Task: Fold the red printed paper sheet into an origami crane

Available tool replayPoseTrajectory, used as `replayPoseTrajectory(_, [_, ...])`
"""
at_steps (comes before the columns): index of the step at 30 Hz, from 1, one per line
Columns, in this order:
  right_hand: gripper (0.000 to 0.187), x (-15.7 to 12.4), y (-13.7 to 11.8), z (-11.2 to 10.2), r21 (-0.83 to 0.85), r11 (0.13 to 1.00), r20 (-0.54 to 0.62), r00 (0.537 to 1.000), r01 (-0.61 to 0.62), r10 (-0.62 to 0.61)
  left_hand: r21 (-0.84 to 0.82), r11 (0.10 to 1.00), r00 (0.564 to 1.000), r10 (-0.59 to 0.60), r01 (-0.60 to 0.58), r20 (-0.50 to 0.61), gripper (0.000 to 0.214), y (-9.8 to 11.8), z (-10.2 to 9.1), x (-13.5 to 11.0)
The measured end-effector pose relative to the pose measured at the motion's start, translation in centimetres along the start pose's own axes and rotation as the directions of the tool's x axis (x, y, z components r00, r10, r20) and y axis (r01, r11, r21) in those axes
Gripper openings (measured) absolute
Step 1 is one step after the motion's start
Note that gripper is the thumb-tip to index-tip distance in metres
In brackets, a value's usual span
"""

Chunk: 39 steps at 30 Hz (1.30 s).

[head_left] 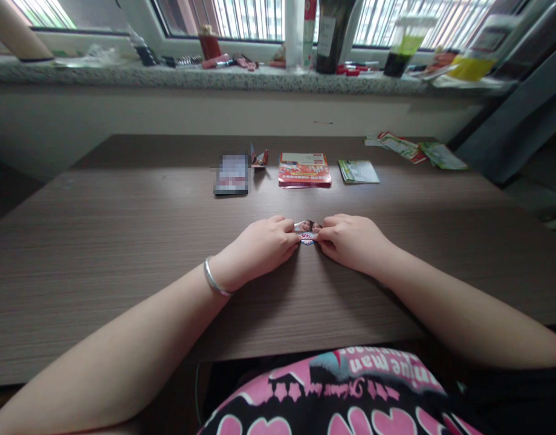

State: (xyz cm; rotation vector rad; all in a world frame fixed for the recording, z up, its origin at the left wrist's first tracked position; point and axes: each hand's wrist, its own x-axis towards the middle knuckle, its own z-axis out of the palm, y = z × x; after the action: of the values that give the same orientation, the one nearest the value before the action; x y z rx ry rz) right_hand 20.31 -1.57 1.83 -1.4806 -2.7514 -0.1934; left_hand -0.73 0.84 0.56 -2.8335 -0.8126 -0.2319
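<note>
Low over the middle of the table, a small printed paper (307,232) with pictured faces and red and blue print is held between both hands. My left hand (271,244), with a silver bangle at the wrist, has its fingers closed on the paper's left end. On the other end, my right hand (350,240) pinches it in the same way. Fingers cover both ends of the paper, so its full shape is hidden. Just beyond the hands lies a stack of red and white printed leaflets (305,170).
A phone-like device with a blurred screen (231,174) lies behind on the left, beside a small folded paper piece (260,159). Green-white leaflets (358,172) lie to the right, with more strips (405,148) at the far right edge. Bottles (330,36) stand on the windowsill (242,77).
</note>
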Motion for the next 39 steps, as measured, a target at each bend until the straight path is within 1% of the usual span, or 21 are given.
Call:
replayPoseTrajectory(3, [0.028, 0.0, -0.1, -0.1, -0.011, 1.000, 0.010, 1.000, -0.004, 0.005, 0.003, 1.000, 1.000, -0.016, 0.016, -0.001, 0.024, 0.0, 0.0, -0.1])
replayPoseTrajectory(9, [0.030, -0.1, 0.1, -0.4, -0.015, 1.000, 0.029, 0.999, -0.027, 0.027, 0.025, 0.999, 0.998, -0.048, 0.047, 0.034, 0.025, 0.2, -0.4, -0.1])
replayPoseTrajectory(13, [0.029, -0.1, 0.5, -0.6, 0.013, 1.000, 0.038, 0.999, -0.007, 0.006, 0.028, 0.999, 0.998, -0.048, 0.047, 0.033, 0.026, 0.2, -0.4, -0.1])
replayPoseTrajectory(18, [0.030, -0.2, 0.9, -0.5, 0.038, 0.999, 0.047, 0.999, 0.002, -0.004, 0.020, 0.998, 0.997, -0.056, 0.055, 0.059, 0.028, 0.0, -0.5, -0.2])
replayPoseTrajectory(21, [0.028, -0.1, 1.3, -0.3, 0.097, 0.995, 0.034, 0.999, -0.003, 0.000, -0.001, 0.999, 0.998, -0.047, 0.047, 0.049, 0.026, -0.1, -0.7, -0.3])
replayPoseTrajectory(24, [0.022, 0.1, 1.9, 0.1, 0.199, 0.980, 0.029, 1.000, -0.003, -0.003, -0.021, 0.999, 0.998, -0.044, 0.045, 0.047, 0.027, -0.2, -0.7, -0.4])
replayPoseTrajectory(26, [0.021, 0.3, 2.3, 0.4, 0.265, 0.964, 0.022, 1.000, 0.009, -0.015, -0.039, 0.998, 0.998, -0.047, 0.049, 0.052, 0.027, -0.4, -0.6, -0.5])
replayPoseTrajectory(28, [0.021, 0.4, 2.6, 0.8, 0.295, 0.955, -0.001, 1.000, 0.018, -0.019, -0.053, 0.997, 0.997, -0.053, 0.056, 0.053, 0.025, -0.6, -0.5, -0.6])
replayPoseTrajectory(30, [0.020, 0.4, 2.7, 1.3, 0.307, 0.952, -0.059, 0.998, 0.002, 0.017, -0.059, 0.997, 0.998, -0.049, 0.051, 0.042, 0.024, -0.8, -0.3, -0.7])
replayPoseTrajectory(32, [0.020, 0.5, 2.7, 1.7, 0.329, 0.944, -0.076, 0.996, -0.009, 0.035, -0.057, 0.998, 0.999, -0.023, 0.025, 0.025, 0.027, -0.8, -0.1, -0.7])
replayPoseTrajectory(35, [0.025, 0.7, 2.6, 2.4, 0.350, 0.936, -0.096, 0.993, -0.034, 0.072, -0.031, 0.999, 1.000, 0.027, -0.027, 0.000, 0.032, -0.7, 0.0, -0.7])
replayPoseTrajectory(37, [0.029, 0.9, 2.5, 2.8, 0.362, 0.930, -0.102, 0.989, -0.063, 0.107, -0.015, 0.999, 0.999, 0.032, -0.032, -0.013, 0.032, -0.5, 0.1, -0.6])
replayPoseTrajectory(39, [0.030, 1.0, 2.5, 3.0, 0.378, 0.921, -0.078, 0.988, -0.096, 0.135, -0.020, 1.000, 1.000, 0.012, -0.012, -0.018, 0.031, -0.3, 0.1, -0.6])
